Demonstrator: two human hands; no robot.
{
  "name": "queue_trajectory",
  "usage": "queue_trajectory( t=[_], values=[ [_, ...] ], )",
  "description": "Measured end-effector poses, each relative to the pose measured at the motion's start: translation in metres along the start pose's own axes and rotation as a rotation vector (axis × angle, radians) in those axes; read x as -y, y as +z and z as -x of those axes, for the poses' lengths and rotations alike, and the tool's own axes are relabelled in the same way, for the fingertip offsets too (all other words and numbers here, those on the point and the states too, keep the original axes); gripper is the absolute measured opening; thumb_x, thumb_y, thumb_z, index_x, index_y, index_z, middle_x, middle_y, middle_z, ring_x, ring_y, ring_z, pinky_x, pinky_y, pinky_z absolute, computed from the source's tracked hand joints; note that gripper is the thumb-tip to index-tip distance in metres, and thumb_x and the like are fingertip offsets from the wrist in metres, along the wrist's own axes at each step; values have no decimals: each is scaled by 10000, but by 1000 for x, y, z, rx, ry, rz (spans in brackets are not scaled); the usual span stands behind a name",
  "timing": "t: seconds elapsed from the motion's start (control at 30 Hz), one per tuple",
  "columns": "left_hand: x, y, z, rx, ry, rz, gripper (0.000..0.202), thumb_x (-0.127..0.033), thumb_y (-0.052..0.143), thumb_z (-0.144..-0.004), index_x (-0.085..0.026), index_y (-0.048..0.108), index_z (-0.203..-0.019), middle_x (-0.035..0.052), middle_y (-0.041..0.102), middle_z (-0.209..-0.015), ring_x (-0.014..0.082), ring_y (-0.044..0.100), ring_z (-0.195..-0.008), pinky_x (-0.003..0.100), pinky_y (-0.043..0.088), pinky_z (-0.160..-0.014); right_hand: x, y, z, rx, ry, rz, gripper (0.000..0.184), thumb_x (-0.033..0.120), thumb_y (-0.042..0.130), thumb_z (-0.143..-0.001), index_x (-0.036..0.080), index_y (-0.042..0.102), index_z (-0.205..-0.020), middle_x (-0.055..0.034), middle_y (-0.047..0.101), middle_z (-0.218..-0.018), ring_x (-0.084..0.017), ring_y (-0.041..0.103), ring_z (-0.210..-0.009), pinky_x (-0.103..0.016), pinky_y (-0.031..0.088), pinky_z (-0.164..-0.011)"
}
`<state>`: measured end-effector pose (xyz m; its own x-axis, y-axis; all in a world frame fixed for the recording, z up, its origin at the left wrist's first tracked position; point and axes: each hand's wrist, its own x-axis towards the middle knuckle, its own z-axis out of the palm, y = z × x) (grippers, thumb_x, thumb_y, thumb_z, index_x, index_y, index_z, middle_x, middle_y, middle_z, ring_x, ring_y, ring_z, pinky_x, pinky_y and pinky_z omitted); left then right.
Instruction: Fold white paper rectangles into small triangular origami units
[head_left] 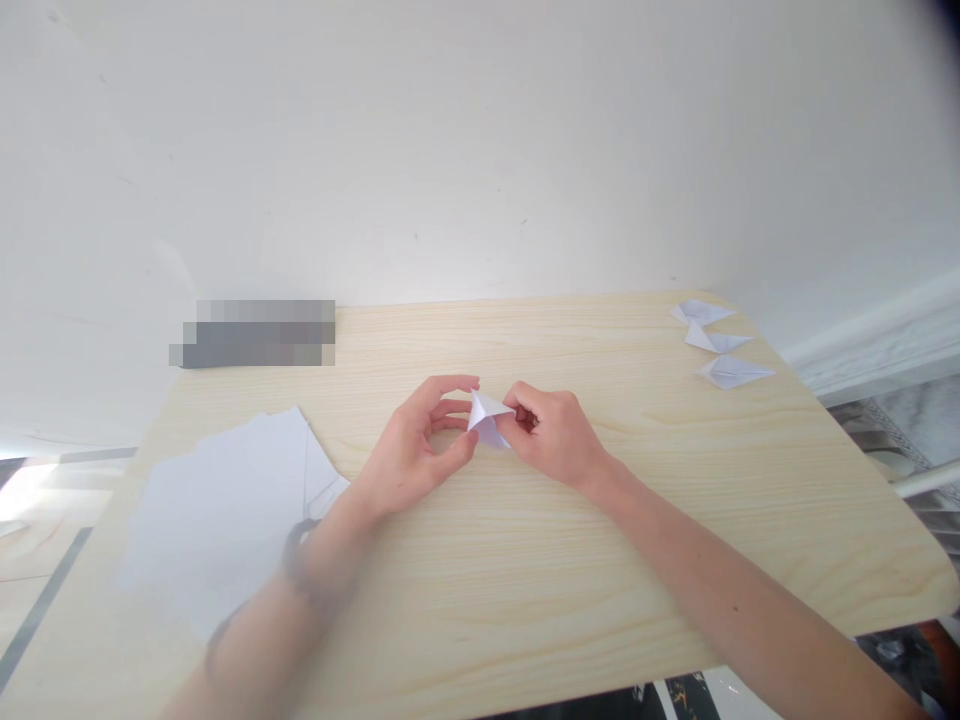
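Note:
Between my two hands, above the middle of the table, is a small piece of folded white paper (pixel 489 415) with sharp creases and a pointed flap. My left hand (pixel 420 440) holds its left side, thumb at the lower edge and fingers curved around behind and above. On the right, my right hand (pixel 551 425) pinches the paper's right tip between thumb and curled forefinger. Part of the paper is hidden by the fingers. Three folded white paper pieces (pixel 731 373) with pointed ends lie in a column at the far right of the table.
White paper sheets (pixel 225 500) lie in an overlapping stack at the left, partly beneath my left forearm. A blurred-out dark object (pixel 259 335) sits at the back left edge. The pale wooden table (pixel 465 600) meets a white wall (pixel 480 150) behind.

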<state>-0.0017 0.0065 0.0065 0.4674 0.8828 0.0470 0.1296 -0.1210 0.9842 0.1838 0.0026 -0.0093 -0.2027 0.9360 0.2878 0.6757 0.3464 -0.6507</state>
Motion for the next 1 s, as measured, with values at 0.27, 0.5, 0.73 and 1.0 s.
queue_trajectory(
  t=[0.27, 0.5, 0.73, 1.0],
  values=[
    [-2, -4, -3, 95, -126, 406, 409, -219, 537, -819, -189, 499, -1225, 92, 550, -1246, 252, 539, -1114, 399, 429, -939, 0, 0, 2, -102, -246, -59, 254, 110, 456, -793, 235, 502, -1009, 50, 611, -683, -58, 471, -486, -170, 377, -509],
    [-6, 1, -6, 51, -256, 446, 393, -417, 437, -885, -151, 647, -1085, 85, 664, -1066, 234, 585, -1031, 362, 446, -902, 0, -2, -1, -131, -453, 71, 219, 73, 479, -747, 221, 523, -902, 45, 654, -707, -65, 533, -525, -183, 365, -514],
    [-2, -2, -5, 0, -289, 320, 382, -387, 566, -828, -150, 643, -1116, 98, 681, -1017, 231, 604, -909, 342, 456, -784, 0, -4, -1, -136, -413, 63, 109, 132, 495, -770, 209, 500, -847, 60, 589, -614, -61, 497, -491, -183, 330, -484],
    [1, -5, -5, -38, -322, 477, 330, -368, 581, -827, -130, 669, -1039, 102, 677, -1022, 218, 599, -930, 329, 447, -793, -4, -5, 0, -53, -307, -53, 224, 81, 423, -794, 217, 516, -945, 41, 619, -731, -54, 476, -519, -176, 354, -509]
  ],
)
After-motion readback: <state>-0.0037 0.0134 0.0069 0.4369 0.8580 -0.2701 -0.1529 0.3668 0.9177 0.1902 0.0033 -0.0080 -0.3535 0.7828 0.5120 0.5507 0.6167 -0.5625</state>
